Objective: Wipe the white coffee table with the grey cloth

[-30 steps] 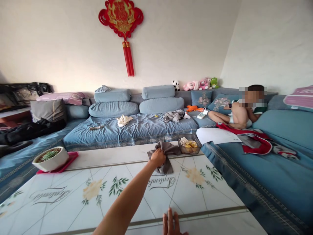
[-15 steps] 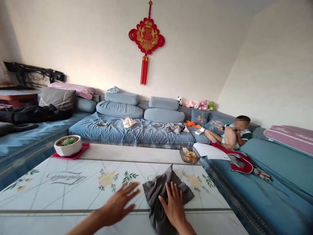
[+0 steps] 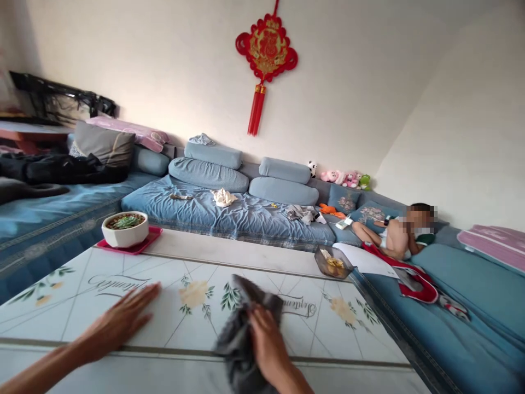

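A grey cloth (image 3: pixel 240 328) lies bunched on the white floral tabletop (image 3: pixel 311 334) near its front edge. My right hand (image 3: pixel 266 346) rests on top of the cloth, fingers pressed onto it; motion smears the fingertips. My left hand (image 3: pixel 118 320) lies flat on the tabletop to the left of the cloth, fingers stretched out and together, holding nothing.
A white bowl with a green plant (image 3: pixel 125 227) stands on a red tray (image 3: pixel 150 241) at the table's far left. A glass dish of snacks (image 3: pixel 333 262) sits at the far right edge. A blue sofa (image 3: pixel 246 216) wraps round the table; a child (image 3: pixel 397 235) lies on its right part.
My right hand has dragged the cloth leftward and bunched it up. My left hand has slid further left across the tabletop. The view has turned a little to the left.
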Action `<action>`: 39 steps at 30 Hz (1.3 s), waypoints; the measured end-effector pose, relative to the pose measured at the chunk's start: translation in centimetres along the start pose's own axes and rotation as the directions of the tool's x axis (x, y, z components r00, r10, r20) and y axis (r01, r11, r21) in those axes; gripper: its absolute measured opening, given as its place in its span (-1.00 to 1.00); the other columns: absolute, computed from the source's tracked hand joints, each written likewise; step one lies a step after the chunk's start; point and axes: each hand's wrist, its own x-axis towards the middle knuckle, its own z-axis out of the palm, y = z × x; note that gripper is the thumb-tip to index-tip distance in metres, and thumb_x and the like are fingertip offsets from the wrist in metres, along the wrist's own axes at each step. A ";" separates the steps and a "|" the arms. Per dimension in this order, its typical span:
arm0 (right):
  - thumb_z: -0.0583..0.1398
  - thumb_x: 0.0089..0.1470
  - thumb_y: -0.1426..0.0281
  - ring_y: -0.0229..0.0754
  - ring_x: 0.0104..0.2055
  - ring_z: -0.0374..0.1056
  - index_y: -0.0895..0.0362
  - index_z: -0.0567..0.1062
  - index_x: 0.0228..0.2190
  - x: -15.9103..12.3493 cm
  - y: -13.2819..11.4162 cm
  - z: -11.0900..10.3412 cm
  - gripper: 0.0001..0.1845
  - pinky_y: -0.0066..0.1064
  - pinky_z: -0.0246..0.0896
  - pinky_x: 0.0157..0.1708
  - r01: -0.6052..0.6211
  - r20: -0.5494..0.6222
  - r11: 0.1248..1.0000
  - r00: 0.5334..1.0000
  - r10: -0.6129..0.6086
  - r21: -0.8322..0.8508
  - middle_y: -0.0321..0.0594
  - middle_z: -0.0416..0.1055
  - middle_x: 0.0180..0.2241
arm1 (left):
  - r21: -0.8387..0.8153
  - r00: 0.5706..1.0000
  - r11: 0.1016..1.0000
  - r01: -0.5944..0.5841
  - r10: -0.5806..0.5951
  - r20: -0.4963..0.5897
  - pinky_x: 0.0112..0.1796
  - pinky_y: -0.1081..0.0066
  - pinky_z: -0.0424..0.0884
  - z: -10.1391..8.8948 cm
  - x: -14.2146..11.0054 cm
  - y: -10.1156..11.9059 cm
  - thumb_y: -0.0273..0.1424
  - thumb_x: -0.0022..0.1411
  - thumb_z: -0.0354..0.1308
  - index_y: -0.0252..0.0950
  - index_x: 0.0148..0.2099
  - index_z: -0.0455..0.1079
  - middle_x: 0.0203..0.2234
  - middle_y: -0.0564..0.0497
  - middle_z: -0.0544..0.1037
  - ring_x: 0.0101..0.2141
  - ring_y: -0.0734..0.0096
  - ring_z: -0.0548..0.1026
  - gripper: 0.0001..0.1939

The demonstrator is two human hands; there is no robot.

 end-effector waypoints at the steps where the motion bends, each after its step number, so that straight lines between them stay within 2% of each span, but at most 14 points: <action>1: -0.11 0.40 0.57 0.03 0.53 0.22 0.12 0.43 0.44 -1.3 3.4 -1.2 -0.27 0.00 0.13 0.52 -0.115 -0.038 0.992 0.993 0.113 -0.058 -0.03 0.32 0.48 | 0.009 0.998 0.998 0.055 -0.055 -0.015 0.52 0.10 0.18 0.2 -0.5 -1.3 -0.06 0.59 -0.05 0.24 0.65 -0.26 0.55 0.30 0.11 0.51 0.21 0.28 -0.26; 4: -0.13 0.39 0.58 0.16 0.45 0.35 0.35 0.54 0.33 0.2 12.9 -6.3 -0.32 -0.05 0.26 0.38 -0.437 -0.098 0.883 0.899 0.426 -0.169 0.31 0.44 0.35 | 0.010 0.989 0.989 0.150 -0.150 -0.013 0.56 0.11 0.05 0.4 -1.5 -3.1 -0.08 0.63 -0.20 0.07 0.67 -0.36 0.59 0.25 0.02 0.56 0.27 0.16 -0.28; 7: -0.18 0.47 0.55 0.27 0.39 0.39 0.57 0.49 0.27 8.5 15.7 -8.9 -0.36 0.07 0.29 0.28 -0.522 -0.152 0.833 0.852 0.501 -0.182 0.54 0.45 0.26 | 0.012 0.985 0.985 0.172 -0.172 0.034 0.57 0.10 -0.02 -0.3 -1.4 -2.2 -0.08 0.64 -0.24 -0.04 0.69 -0.24 0.60 0.18 0.00 0.58 0.28 0.12 -0.29; 10: -0.13 0.61 0.40 0.15 0.35 0.41 0.43 0.53 0.23 18.4 10.2 -6.9 -0.44 0.07 0.25 0.31 -0.489 -0.172 0.859 0.869 0.465 -0.151 0.30 0.48 0.26 | 0.017 0.982 0.985 0.173 -0.174 0.077 0.58 0.04 -0.04 -1.0 -1.0 -1.4 -0.04 0.62 -0.18 -0.10 0.70 -0.16 0.60 0.12 -0.01 0.58 0.21 0.13 -0.25; 13: 0.18 0.55 0.20 0.16 0.34 0.40 0.28 0.57 0.19 25.3 -0.1 -2.0 -0.56 0.16 0.23 0.37 -0.340 -0.127 0.934 0.937 0.326 -0.108 0.16 0.50 0.25 | 0.015 0.983 0.986 0.168 -0.169 0.071 0.58 0.01 -0.03 -1.1 -1.0 -1.6 -0.02 0.63 -0.18 -0.11 0.70 -0.17 0.60 0.09 -0.02 0.57 0.17 0.14 -0.25; 16: 0.30 0.47 0.14 0.13 0.43 0.31 0.17 0.54 0.28 27.9 -8.8 2.6 -0.48 0.09 0.13 0.45 -0.100 -0.032 0.994 0.995 0.098 -0.044 0.07 0.45 0.37 | 0.009 0.993 0.993 0.116 -0.116 0.002 0.56 0.03 0.10 -0.7 -1.4 -2.4 -0.01 0.62 -0.11 -0.10 0.70 -0.20 0.59 0.04 0.07 0.54 0.11 0.22 -0.22; 18: 0.31 0.47 0.20 0.06 0.45 0.30 0.08 0.53 0.32 28.0 -10.4 3.7 -0.50 0.02 0.12 0.47 0.013 0.023 1.000 1.000 -0.013 -0.006 -0.04 0.41 0.41 | 0.014 0.996 0.998 0.068 -0.067 -0.060 0.52 0.07 0.21 -0.5 -1.6 -2.9 -0.01 0.61 -0.04 -0.05 0.70 -0.25 0.58 0.04 0.14 0.50 0.09 0.29 -0.19; 20: 0.31 0.47 0.26 0.02 0.40 0.36 0.04 0.58 0.26 27.1 -7.7 2.8 -0.60 0.01 0.19 0.44 0.026 0.055 1.000 0.998 -0.026 -0.003 -0.11 0.45 0.38 | 0.026 0.994 0.999 0.027 -0.024 -0.110 0.48 0.09 0.29 -0.3 -1.7 -3.1 -0.03 0.60 0.00 -0.01 0.71 -0.32 0.57 0.05 0.17 0.48 0.10 0.35 -0.15; 23: 0.29 0.49 0.25 0.03 0.26 0.48 0.11 0.63 0.10 24.2 2.0 -1.8 -0.72 0.03 0.35 0.32 -0.150 0.050 0.986 0.987 0.154 -0.079 -0.06 0.55 0.24 | 0.034 0.987 0.999 0.001 0.004 -0.160 0.47 0.08 0.31 -0.1 -1.8 -3.0 -0.05 0.60 -0.01 0.04 0.71 -0.37 0.57 0.09 0.18 0.47 0.12 0.35 -0.14; 26: 0.31 0.48 0.16 0.05 0.17 0.52 0.13 0.61 0.09 21.8 11.4 -7.1 -0.66 0.07 0.43 0.25 -0.406 -0.003 0.893 0.911 0.413 -0.195 -0.04 0.57 0.15 | 0.033 0.984 0.999 0.015 -0.009 -0.179 0.52 0.04 0.21 -0.1 -1.8 -2.4 -0.02 0.60 0.01 0.05 0.72 -0.36 0.58 0.09 0.18 0.48 0.10 0.33 -0.12; 29: 0.29 0.49 0.14 0.06 0.19 0.50 0.08 0.62 0.08 22.6 14.8 -8.9 -0.68 0.05 0.43 0.25 -0.558 -0.055 0.786 0.823 0.566 -0.266 -0.01 0.55 0.17 | 0.033 0.986 0.999 0.031 -0.025 -0.162 0.56 0.01 0.08 -0.5 -1.5 -1.9 -0.02 0.59 0.05 0.02 0.72 -0.34 0.58 0.06 0.18 0.49 0.07 0.32 -0.10; 33: 0.31 0.47 0.11 0.09 0.21 0.49 0.14 0.61 0.07 28.8 7.7 -3.1 -0.63 0.11 0.38 0.29 -0.465 -0.027 0.852 0.881 0.473 -0.240 -0.01 0.56 0.16 | 0.038 0.989 0.999 0.039 -0.033 -0.147 0.57 0.04 0.06 -1.1 -1.3 -1.4 -0.01 0.58 0.09 -0.02 0.72 -0.34 0.58 0.02 0.17 0.50 0.06 0.31 -0.07; 36: 0.29 0.49 0.12 0.12 0.31 0.42 0.15 0.59 0.13 34.6 -3.7 3.5 -0.60 0.15 0.29 0.36 -0.205 0.031 0.968 0.977 0.211 -0.142 0.00 0.54 0.20 | 0.040 0.992 0.998 0.050 -0.045 -0.120 0.56 0.05 0.09 -1.5 -1.3 -1.2 0.00 0.60 0.08 -0.01 0.72 -0.35 0.58 0.02 0.15 0.50 0.07 0.30 -0.07; 39: 0.26 0.51 0.14 0.14 0.41 0.32 0.11 0.53 0.26 38.9 -15.0 8.2 -0.55 0.17 0.18 0.44 0.049 0.086 0.998 0.995 -0.047 -0.026 0.01 0.43 0.36 | 0.032 0.995 0.998 0.062 -0.059 -0.083 0.55 0.06 0.11 -1.8 -1.3 -1.3 0.01 0.61 0.07 0.01 0.72 -0.34 0.59 0.03 0.13 0.51 0.09 0.28 -0.09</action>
